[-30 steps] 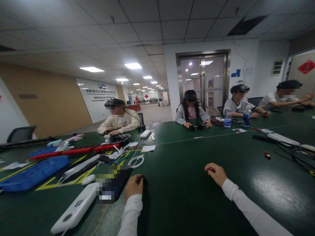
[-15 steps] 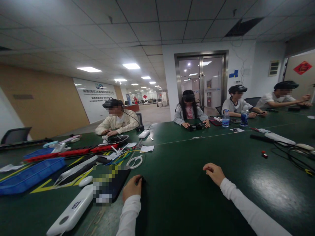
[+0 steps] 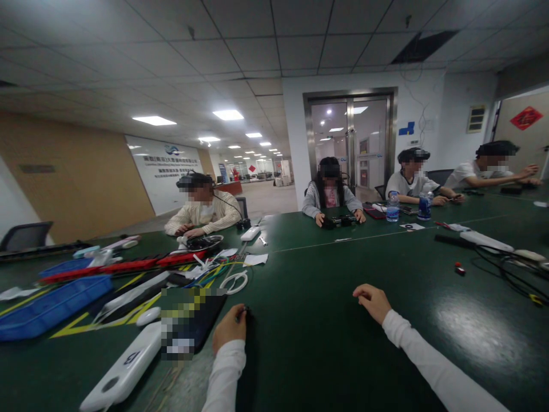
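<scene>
My left hand (image 3: 230,330) rests on the green table (image 3: 309,343), its fingers closed round a small dark object (image 3: 246,309). Only a bit of that object shows past the fingertips, too little to tell its kind. To the right, my right hand (image 3: 374,302) is held with fingers bent and pressed together. Whatever it may hold is hidden. Just left of my left hand lies a dark flat thing (image 3: 210,320), partly blurred out. A long white device (image 3: 124,366) with a dark round spot lies farther left.
A blue tray (image 3: 55,309), a white coiled cable (image 3: 235,282) and red strips (image 3: 137,266) lie on the left. A small red-and-black piece (image 3: 460,269) and black cables (image 3: 510,272) are on the right. Several people wearing headsets sit across the table, near two water bottles (image 3: 392,209).
The view has shifted very slightly. Both my hands stay almost in place. The person opposite has tilted the black item in their hands a little.
</scene>
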Available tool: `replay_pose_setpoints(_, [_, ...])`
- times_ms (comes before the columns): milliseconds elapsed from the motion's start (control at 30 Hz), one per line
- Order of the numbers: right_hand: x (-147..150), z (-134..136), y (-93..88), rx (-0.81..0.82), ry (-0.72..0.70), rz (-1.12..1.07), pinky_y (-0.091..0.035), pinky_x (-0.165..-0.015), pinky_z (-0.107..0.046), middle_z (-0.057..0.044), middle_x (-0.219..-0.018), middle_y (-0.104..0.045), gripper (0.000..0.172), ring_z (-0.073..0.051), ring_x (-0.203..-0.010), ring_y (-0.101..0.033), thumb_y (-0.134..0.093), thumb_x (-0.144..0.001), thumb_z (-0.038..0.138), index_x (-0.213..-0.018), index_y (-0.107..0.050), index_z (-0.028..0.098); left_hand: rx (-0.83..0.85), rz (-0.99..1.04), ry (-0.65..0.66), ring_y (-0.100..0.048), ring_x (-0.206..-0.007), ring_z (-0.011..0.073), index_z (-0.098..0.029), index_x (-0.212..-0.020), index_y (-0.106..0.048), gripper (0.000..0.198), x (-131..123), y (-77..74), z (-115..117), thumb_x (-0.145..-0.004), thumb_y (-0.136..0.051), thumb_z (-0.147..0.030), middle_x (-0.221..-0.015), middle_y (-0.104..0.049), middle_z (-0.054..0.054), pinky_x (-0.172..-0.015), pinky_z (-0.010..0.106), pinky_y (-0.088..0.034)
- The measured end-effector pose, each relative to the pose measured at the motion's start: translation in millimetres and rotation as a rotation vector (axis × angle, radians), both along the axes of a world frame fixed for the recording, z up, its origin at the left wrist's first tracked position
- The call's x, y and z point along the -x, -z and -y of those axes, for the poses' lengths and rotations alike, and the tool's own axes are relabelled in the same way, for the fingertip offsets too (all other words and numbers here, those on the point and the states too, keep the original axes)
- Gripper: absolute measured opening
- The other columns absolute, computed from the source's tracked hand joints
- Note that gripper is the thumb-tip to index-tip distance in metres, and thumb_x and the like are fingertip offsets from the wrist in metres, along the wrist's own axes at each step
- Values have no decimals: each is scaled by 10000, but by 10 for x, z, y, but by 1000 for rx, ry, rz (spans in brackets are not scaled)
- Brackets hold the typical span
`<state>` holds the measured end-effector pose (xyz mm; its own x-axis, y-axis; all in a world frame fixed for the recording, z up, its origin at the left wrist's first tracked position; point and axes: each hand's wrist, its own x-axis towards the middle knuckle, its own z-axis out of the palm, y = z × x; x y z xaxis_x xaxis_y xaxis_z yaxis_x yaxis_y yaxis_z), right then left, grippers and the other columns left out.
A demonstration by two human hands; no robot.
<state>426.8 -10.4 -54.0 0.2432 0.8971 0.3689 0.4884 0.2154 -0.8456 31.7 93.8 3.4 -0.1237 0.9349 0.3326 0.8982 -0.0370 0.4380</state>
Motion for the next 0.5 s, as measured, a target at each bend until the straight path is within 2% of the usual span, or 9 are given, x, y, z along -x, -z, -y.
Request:
replay_pose_setpoints(300, [1,22,-36,49,-19,-5,-486,-671,-293,-16,-861,-577,168,-145,-717,-566,-444,-727,142,-778,-600,178,-59,7,-60,-594,-826,146,-242,-940,-561,240,-51,39,-32,-713,-492,-279,-902,-652,6,-712,228,-433])
replay_pose_setpoints(500, [12,69,-86,64,-24,3,-485,-672,-297,-19,-856,-577,172,-152,-731,-567,-441,-735,148,-791,-601,179,-40,-27,-18,-588,-838,147,-229,-946,-551,247,-44,20,-30,-716,-481,-286,-922,-641,15,-714,233,-434])
